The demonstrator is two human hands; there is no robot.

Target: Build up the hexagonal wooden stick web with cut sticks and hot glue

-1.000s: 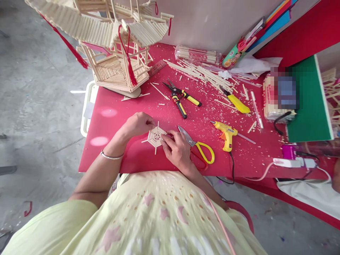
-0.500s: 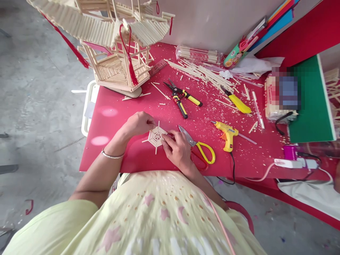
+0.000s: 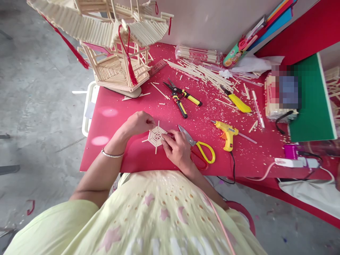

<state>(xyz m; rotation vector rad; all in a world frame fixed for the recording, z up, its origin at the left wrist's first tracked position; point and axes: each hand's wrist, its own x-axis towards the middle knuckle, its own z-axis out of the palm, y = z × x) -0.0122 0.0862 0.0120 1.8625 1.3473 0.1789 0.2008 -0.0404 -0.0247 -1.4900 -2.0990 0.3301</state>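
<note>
A small web-shaped lattice of thin wooden sticks [image 3: 155,136], six-sided with stick ends poking out, lies on the red table in front of me. My right hand [image 3: 177,146] pinches its right edge between thumb and fingers. At its upper left, my left hand [image 3: 140,123] has its fingers closed at one stick end; its fingertips hide whether it grips that stick. Just right of my right hand rest scissors [image 3: 204,151] with yellow and red handles. Beyond the lattice lie yellow-and-black snips [image 3: 183,96] with their jaws apart.
A wooden-stick pavilion model [image 3: 122,67] with red tassels stands at the back left. A yellow glue gun [image 3: 227,134] with a black cord lies to the right. Behind it are a yellow utility knife [image 3: 239,103], loose sticks [image 3: 202,72] and scattered chips. A power strip [image 3: 289,162] sits near the right edge.
</note>
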